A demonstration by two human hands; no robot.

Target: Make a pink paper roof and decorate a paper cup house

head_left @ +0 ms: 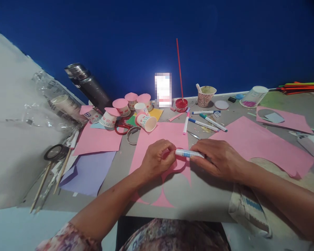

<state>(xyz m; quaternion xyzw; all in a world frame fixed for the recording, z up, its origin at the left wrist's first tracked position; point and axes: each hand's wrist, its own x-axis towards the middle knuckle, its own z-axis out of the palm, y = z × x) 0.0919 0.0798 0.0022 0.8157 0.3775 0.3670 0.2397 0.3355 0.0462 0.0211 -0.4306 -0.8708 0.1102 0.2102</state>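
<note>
My left hand (157, 158) is closed, pinching a pink paper piece (179, 165) with a rounded edge above the table. My right hand (221, 157) grips a white glue tube (183, 153) with a blue label. The tube lies level, its left end at the pink piece by my left fingertips; whether they touch is hard to tell. Beneath both hands lies a pink sheet (142, 153) with curved cut-outs along its near edge. Beyond it, a decorated paper cup (148, 123) rests on its side, its open mouth facing me.
Pink-roofed paper cups (120, 107) stand at the back left near a black flask (90, 85). Red-handled scissors (122, 129) and a tape roll (133, 136) lie before them. Several markers (203, 124) lie behind my right hand. Another pink sheet (261, 146) spreads to the right.
</note>
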